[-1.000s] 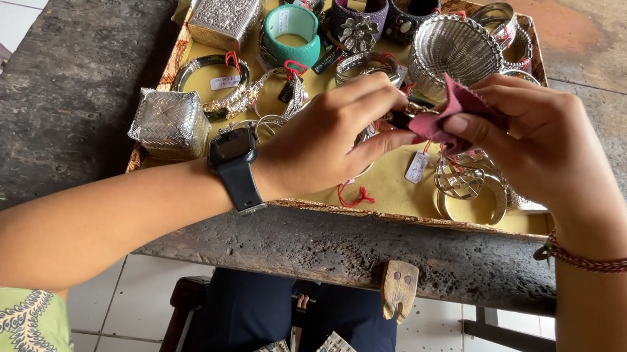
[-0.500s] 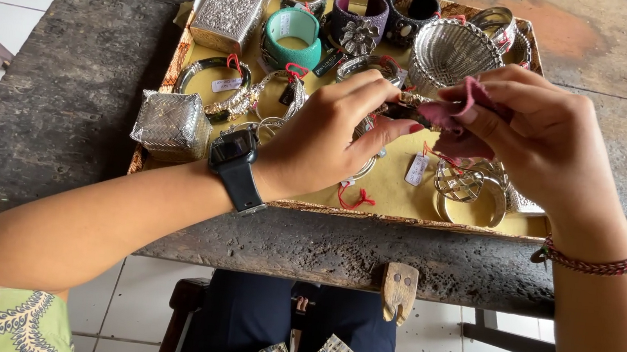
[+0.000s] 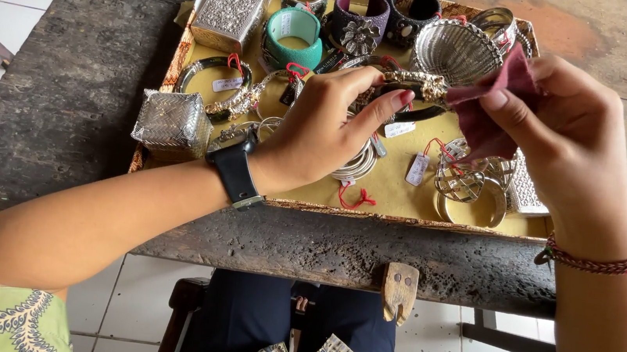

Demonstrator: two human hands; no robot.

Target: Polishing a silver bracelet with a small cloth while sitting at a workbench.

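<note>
- Head view: the left hand (image 3: 318, 133), a black watch on its wrist, sits at the middle of the frame, its thumb and fingers pinched together on a dark bangle with a gold ornamented top (image 3: 412, 85).
- The right hand (image 3: 561, 141), right of centre, has its fingers pressed together on a small dark red cloth (image 3: 486, 113), which touches the bangle's gold end.
- Bangle and cloth are held just above a shallow tray with a yellow lining (image 3: 391, 189), which rests on a worn grey stone table (image 3: 63, 92).
- In the tray: an embossed silver box (image 3: 232, 9) at upper left, a turquoise cuff (image 3: 294, 36) beside it, a woven silver bowl (image 3: 456, 51) at upper centre, and a small woven silver box (image 3: 173, 121) at the left edge.
</note>
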